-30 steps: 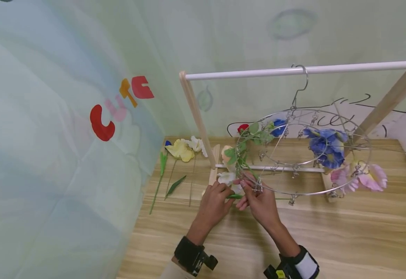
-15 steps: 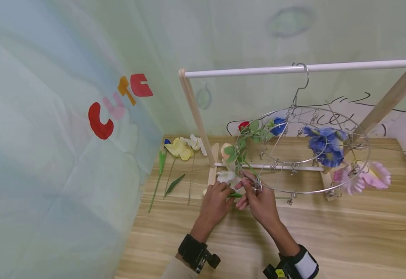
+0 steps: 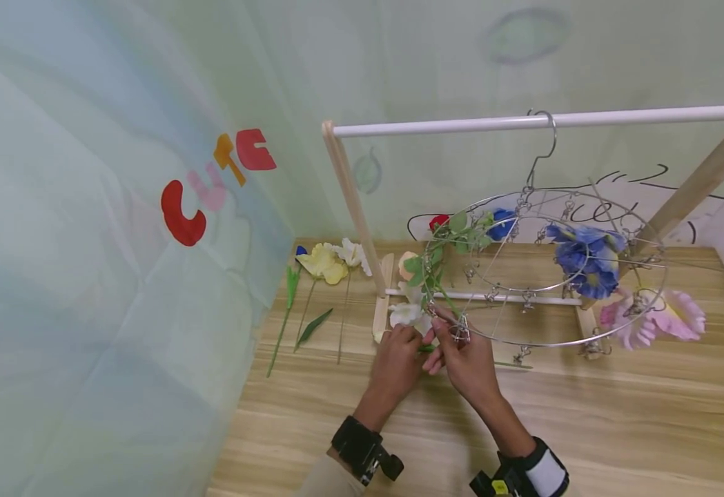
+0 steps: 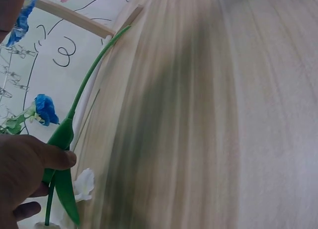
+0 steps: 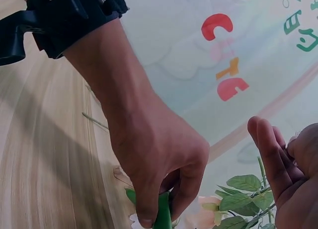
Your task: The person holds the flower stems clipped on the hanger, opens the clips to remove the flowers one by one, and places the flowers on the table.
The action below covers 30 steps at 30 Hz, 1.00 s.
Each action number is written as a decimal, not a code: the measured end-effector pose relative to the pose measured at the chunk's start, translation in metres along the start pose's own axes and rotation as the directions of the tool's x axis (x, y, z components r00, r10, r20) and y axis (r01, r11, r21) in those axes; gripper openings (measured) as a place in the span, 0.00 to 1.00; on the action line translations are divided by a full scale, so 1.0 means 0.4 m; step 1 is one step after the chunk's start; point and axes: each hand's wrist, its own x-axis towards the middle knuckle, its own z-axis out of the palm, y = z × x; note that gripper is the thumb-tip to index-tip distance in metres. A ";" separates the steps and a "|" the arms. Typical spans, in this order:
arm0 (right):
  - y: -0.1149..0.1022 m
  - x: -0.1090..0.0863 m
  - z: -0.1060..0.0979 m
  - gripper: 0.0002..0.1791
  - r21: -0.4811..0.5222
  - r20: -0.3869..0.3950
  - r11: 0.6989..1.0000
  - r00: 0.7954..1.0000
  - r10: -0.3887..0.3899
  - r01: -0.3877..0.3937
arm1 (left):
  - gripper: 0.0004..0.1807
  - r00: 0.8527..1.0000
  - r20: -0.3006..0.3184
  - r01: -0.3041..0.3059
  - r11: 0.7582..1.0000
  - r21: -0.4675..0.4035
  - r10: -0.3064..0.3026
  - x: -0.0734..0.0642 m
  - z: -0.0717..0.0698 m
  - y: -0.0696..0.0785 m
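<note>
My left hand [image 3: 395, 362] pinches the green leafy stem [image 4: 62, 135] of an artificial flower between thumb and fingers; its long end slants upward in the left wrist view. Beside it, my right hand [image 3: 472, 366] reaches the near left rim of a round wire clip hanger [image 3: 544, 344]. Thumb and forefinger there pinch a small metal clip [image 3: 433, 310]. Clipped on the hanger are a red rose [image 3: 439, 221] with green leaves, a blue rose [image 3: 502, 223], large blue flowers [image 3: 588, 261] and a pink flower [image 3: 677, 315]. The head of the held flower is mostly hidden by my left hand.
From the white bar [image 3: 436, 127] of a wooden rack hangs the hanger. On the table [image 3: 666, 414] at left lie a green stem with a blue bud [image 3: 291, 286], a yellow flower [image 3: 322, 264] and a white flower [image 3: 352, 254]. White petals [image 3: 406, 315] show beyond my hands.
My left hand has moved slightly right with the stem, closer to my right hand, and less green shows between them. The right hand stays at the hanger's rim.
</note>
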 end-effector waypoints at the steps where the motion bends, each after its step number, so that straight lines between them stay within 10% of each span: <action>1: 0.000 0.000 0.000 0.21 0.002 -0.003 1.000 1.000 0.000 0.000 | 0.13 1.000 0.011 0.003 1.000 0.007 -0.004 0.000 0.002 0.003; 30: 0.001 -0.004 -0.002 0.21 0.054 0.003 0.998 1.000 -0.014 0.014 | 0.19 0.991 0.137 -0.008 0.998 0.055 0.000 0.007 0.036 0.030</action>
